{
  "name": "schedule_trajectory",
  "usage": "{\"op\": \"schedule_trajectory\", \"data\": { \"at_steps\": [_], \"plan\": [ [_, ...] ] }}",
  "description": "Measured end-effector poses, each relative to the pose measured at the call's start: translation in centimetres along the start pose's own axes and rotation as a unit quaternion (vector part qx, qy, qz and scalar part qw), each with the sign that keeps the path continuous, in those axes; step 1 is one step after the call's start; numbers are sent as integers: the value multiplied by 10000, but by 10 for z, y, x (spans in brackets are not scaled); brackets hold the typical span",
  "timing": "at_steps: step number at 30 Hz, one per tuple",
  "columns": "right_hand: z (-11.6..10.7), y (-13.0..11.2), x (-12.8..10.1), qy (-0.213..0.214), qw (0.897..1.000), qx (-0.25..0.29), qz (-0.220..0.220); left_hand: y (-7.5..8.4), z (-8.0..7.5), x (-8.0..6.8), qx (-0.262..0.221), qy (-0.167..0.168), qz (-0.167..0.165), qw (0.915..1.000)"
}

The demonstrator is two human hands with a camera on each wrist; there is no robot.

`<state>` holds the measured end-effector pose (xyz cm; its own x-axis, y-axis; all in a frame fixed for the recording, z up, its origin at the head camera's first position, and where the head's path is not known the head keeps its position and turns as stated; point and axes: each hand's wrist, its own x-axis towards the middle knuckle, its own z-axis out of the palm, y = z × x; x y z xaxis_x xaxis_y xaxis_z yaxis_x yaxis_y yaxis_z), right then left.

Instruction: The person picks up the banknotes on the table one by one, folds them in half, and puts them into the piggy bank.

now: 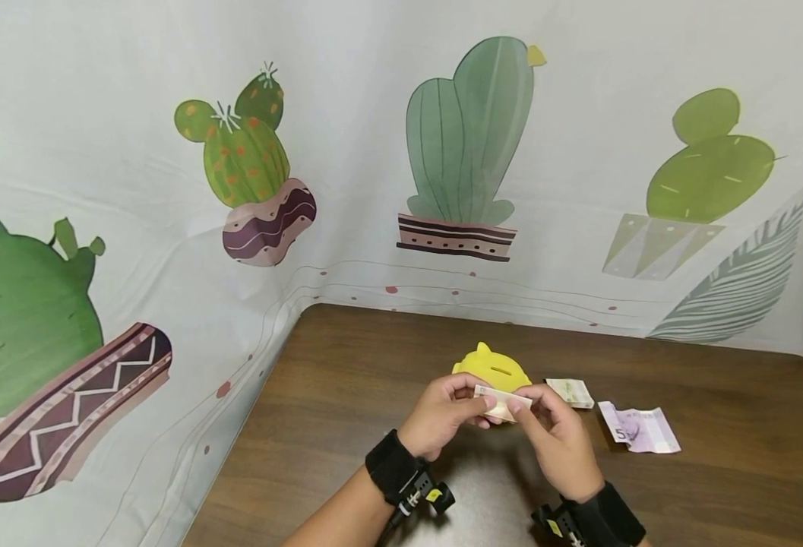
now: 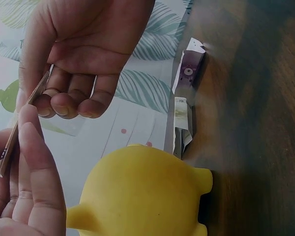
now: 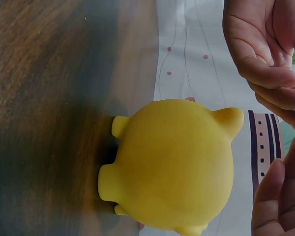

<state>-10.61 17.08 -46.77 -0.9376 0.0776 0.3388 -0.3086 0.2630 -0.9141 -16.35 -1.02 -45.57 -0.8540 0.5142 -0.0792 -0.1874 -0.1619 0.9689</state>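
Both hands hold a small folded banknote (image 1: 500,403) above the table, in front of a yellow piggy bank (image 1: 488,366) with a slot in its top. My left hand (image 1: 444,416) pinches the note's left end between thumb and fingers. The right end is pinched by my right hand (image 1: 560,439). In the left wrist view the folded note (image 2: 14,132) shows edge-on between the left hand (image 2: 37,184) and the right hand (image 2: 86,54). The piggy bank (image 3: 174,164) stands below the hands in the right wrist view, where the note is hidden.
Right of the piggy bank lies a folded pale green-yellow banknote (image 1: 570,393). Beyond it is a creased purple banknote (image 1: 640,430) marked 5. All stand on a brown wooden table (image 1: 346,380). A white cloth with cactus prints (image 1: 353,152) hangs behind and at the left.
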Motion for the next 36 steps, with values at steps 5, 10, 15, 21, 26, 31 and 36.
{"op": "schedule_trajectory", "data": {
  "at_steps": [5, 10, 15, 21, 26, 31, 36],
  "plan": [
    [0, 2, 1, -5, 9996, 137, -257, -1, 1, -1, -46, -219, -122, 9997],
    [-2, 3, 2, -77, 9992, 206, -343, -2, 1, -1, 5, -340, -236, 9991],
    [-3, 3, 2, -85, 9994, 151, -301, -2, 2, -1, 96, -399, -443, 9982],
    [-2, 4, 2, -94, 9989, 133, -432, -1, 2, -1, 146, -424, -570, 9974],
    [-1, 6, 2, -64, 9970, 82, -767, -1, 2, -1, 144, -433, -566, 9974],
    [0, 7, 3, -23, 9948, -110, -1011, 0, 1, -1, 112, -430, -514, 9977],
    [-1, 7, 3, -1, 9947, -264, -990, 1, 1, -1, 11, -462, -383, 9982]
  ]
}}
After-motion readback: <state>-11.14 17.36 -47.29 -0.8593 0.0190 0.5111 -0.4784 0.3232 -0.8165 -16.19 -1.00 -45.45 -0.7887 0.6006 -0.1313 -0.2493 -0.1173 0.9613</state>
